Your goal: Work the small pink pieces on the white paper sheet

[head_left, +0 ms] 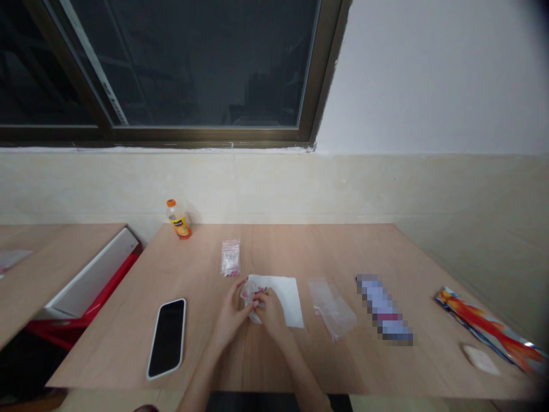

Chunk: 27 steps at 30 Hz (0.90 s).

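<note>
My left hand (234,309) is closed around the left side of a small clear plastic bag (249,290) with tiny pink-red bits in it. Fingers of my right hand (269,309) pinch at the same bag from the right, close to the left fingertips. Both hands are over the left edge of a white sheet of paper (289,300). Some small reddish pieces (261,289) show by the right fingertips, too small to name. Just beyond my hands lies a stack of small zip bags (230,257) with pinkish contents.
Right of the paper lie larger clear bags (332,309), a pixelated blurred item (384,309), an orange foil packet (489,326) and a whitish piece (481,359). A phone (167,337) lies at the left. An orange-capped bottle (179,220) stands at the back left, before the wall.
</note>
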Each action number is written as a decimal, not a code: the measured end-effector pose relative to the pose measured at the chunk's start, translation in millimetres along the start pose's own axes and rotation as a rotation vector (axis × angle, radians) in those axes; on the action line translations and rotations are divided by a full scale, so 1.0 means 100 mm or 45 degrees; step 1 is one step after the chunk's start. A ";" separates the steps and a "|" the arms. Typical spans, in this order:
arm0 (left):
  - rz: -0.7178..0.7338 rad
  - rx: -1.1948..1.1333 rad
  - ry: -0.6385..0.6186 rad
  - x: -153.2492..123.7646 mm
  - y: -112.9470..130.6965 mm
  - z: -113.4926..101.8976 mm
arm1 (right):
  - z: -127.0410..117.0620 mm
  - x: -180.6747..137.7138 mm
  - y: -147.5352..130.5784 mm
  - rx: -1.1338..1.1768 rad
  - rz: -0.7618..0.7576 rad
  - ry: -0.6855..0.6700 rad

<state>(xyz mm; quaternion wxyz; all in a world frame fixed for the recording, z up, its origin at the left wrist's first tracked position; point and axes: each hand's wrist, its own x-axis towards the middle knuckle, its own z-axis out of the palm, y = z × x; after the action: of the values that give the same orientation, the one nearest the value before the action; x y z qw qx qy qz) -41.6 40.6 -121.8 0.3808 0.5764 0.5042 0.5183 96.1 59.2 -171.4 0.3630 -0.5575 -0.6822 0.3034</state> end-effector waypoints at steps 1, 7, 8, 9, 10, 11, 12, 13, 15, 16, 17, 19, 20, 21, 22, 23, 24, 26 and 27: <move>0.001 0.001 0.004 0.00 0.00 0.00 | 0.01 0.00 0.00 -0.012 0.002 0.003; -0.016 0.019 0.016 0.00 0.07 -0.01 | 0.03 0.03 -0.02 -0.036 0.003 -0.003; -0.012 0.018 0.017 0.00 0.08 -0.01 | 0.03 0.03 -0.02 -0.030 0.004 0.005; -0.007 0.019 0.018 0.00 0.09 -0.01 | 0.02 0.03 -0.02 -0.020 0.004 0.017; -0.004 0.021 0.022 0.00 0.10 -0.01 | 0.01 0.02 -0.02 -0.006 0.001 0.029; -0.003 0.022 0.025 0.00 0.10 -0.02 | 0.00 0.01 -0.01 0.011 -0.001 0.040; -0.004 0.021 0.028 0.00 0.10 -0.02 | -0.02 0.00 0.00 0.028 -0.002 0.053; -0.005 0.018 0.030 0.00 0.09 -0.02 | -0.05 -0.01 0.00 0.043 0.002 0.066; -0.008 0.016 0.021 0.00 0.07 -0.02 | -0.12 -0.04 0.01 0.065 0.028 0.108; -0.009 0.018 0.015 0.00 0.05 -0.01 | -0.17 -0.05 0.00 0.072 0.050 0.140; -0.010 0.023 0.011 0.00 0.03 0.00 | -0.22 -0.05 -0.01 0.081 0.073 0.182; -0.019 0.028 0.000 -0.01 0.00 0.02 | -0.34 -0.05 -0.08 0.114 0.096 0.285; -0.026 0.027 -0.009 -0.02 -0.01 0.04 | -0.40 -0.04 -0.13 0.139 0.089 0.337; -0.034 0.026 -0.014 -0.02 -0.02 0.05 | -0.46 -0.03 -0.20 0.166 0.070 0.382; -0.040 0.027 -0.017 -0.03 -0.03 0.07 | -0.52 -0.01 -0.26 0.195 0.044 0.419; -0.044 0.030 -0.022 -0.03 -0.03 0.08 | -0.57 0.00 -0.34 0.221 0.016 0.444; -0.046 0.034 -0.027 -0.04 -0.04 0.09 | -0.61 0.01 -0.41 0.244 -0.010 0.451; -0.039 0.038 -0.031 -0.04 -0.04 0.11 | -0.68 0.04 -0.54 0.275 -0.053 0.413; -0.034 0.038 -0.038 -0.04 -0.04 0.11 | -0.70 0.05 -0.59 0.280 -0.074 0.364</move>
<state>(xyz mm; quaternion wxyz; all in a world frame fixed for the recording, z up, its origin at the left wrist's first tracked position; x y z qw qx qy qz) -30.9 38.3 -128.4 0.3863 0.5829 0.5138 0.4970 121.8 52.9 -83.7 0.5238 -0.5320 -0.6020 0.2832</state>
